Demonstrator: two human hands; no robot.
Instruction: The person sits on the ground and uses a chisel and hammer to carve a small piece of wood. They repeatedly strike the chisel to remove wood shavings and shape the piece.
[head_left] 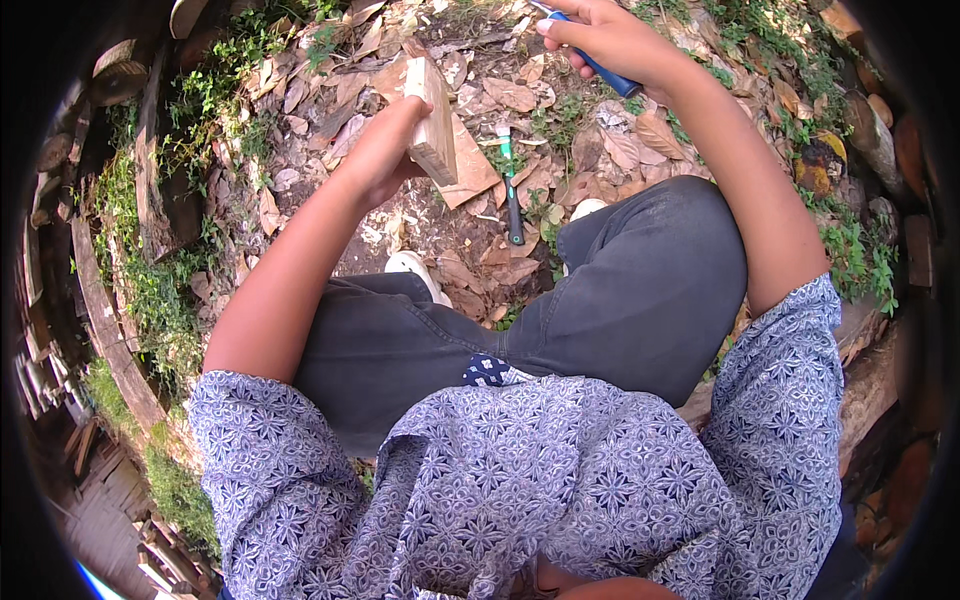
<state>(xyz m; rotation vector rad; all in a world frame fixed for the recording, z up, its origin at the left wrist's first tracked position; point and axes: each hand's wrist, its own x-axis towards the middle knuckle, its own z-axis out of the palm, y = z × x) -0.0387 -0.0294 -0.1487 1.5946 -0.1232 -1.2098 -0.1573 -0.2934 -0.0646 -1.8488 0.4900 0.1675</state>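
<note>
Left grip: the left hand (392, 152) is closed around a pale wooden block (434, 130), between 11 and 12 o'clock of the view centre. The fingers are partly hidden behind the block, so their exact spread cannot be told. The block stands on edge, its long side running roughly 12 to 6 o'clock

Right grip: the right hand (622, 45), at 1 o'clock, grasps a blue-handled hand tool (606, 72), fingers curled around the handle. The handle butt points toward 4 to 5 o'clock and the opposite end toward 10 to 11 o'clock, at the upper edge of view; the tool type cannot be confirmed

Step in hand, as judged: block supported, tool held apart from it. Any move to apply the tool would call for a firm left grip, fingers clear of the tool's path

Surroundings: a thin brown board (476, 178) lies at 12 o'clock, behind the block in view; contact cannot be told. Just past 12 o'clock, a green-and-black-handled tool (514, 205) lies on the leaf-strewn ground (385, 222). Farther out, a long plank (112, 335) lies near 9 o'clock
</note>
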